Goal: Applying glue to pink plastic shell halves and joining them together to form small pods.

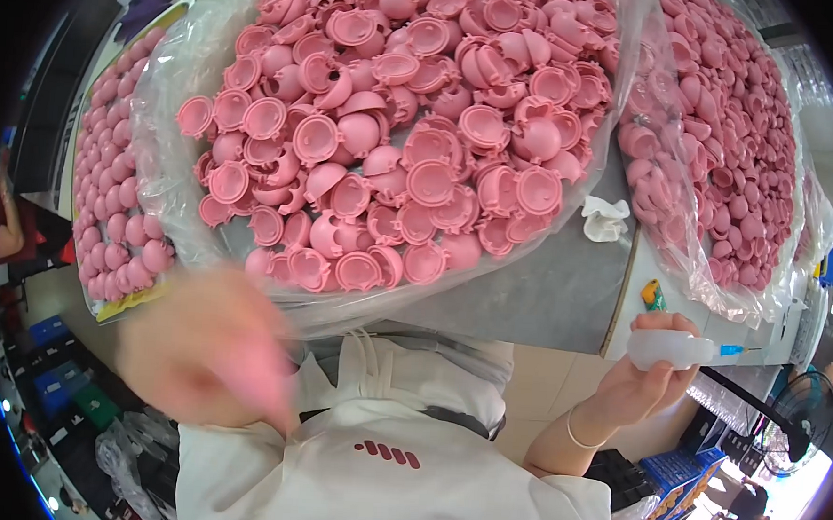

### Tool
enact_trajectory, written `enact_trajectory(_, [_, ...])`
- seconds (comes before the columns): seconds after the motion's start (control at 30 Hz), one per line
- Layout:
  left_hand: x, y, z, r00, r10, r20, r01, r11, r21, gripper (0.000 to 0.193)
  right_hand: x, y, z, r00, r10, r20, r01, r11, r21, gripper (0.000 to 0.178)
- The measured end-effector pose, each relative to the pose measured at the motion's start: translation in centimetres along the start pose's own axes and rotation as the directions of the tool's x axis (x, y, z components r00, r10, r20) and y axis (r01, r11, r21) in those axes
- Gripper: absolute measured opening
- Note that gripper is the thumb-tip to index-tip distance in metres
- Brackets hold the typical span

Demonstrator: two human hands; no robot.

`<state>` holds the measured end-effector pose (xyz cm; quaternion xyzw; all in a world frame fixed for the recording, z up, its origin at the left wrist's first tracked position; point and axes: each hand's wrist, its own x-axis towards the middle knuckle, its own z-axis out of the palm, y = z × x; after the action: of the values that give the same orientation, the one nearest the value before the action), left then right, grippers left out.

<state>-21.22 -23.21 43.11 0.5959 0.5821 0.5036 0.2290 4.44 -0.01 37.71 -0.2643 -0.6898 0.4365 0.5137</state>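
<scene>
My right hand (654, 368) is wrapped round a white squeeze bottle (659, 349) with a thin blue needle tip (732, 350) pointing right. Smeared by motion, my left hand (181, 342) is over the near left, in front of my apron. A blurred pink plastic piece (256, 365) appears in its grip; its exact shape is lost in the blur. Beyond both hands lies a big heap of pink plastic half-shells (356, 163), round cups with small tabs on their rims, spread on clear plastic sheeting.
On the left, a tray (117, 303) with a yellow edge holds rows of pink balls (120, 174). A clear bag (708, 266) full of pink shells lies at the right. Crumpled white tissue (605, 219) and a small yellow-green packet (654, 294) sit between heap and bag.
</scene>
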Motion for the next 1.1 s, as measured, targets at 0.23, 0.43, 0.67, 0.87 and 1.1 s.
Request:
enact_trajectory(0.23, [-0.9,-2.5,-3.8,0.638,0.220,-0.738,0.639,0.383,0.667,0.025,-0.2,0.2,0.6,0.997,0.052,-0.055,-0.053,0.999,-0.008,0.046])
enact_trajectory(0.43, [1.5,-3.5,-0.2,0.917,-0.016,-0.399,0.376,0.369,0.850,0.021,-0.6,0.0,0.7,1.000,0.010,0.019,-0.010,1.000,0.021,0.046])
enact_trajectory(0.67, [1.8,-2.7,1.5,0.795,0.096,-0.599,0.425,0.616,0.663,0.026,-0.7,-0.7,1.0,0.992,-0.031,0.121,0.009,0.984,0.175,0.045])
enact_trajectory(0.87, [1.8,-3.2,1.3,0.739,-0.129,-0.661,0.621,0.512,0.593,0.024,-0.8,-0.9,1.9,0.983,-0.061,0.174,0.041,0.993,0.112,0.043])
enact_trajectory(1.1, [1.4,-3.6,1.0,0.756,-0.060,-0.652,0.530,0.642,0.554,0.021,-0.7,-1.1,1.3,0.994,-0.020,0.103,0.008,0.993,0.117,0.044])
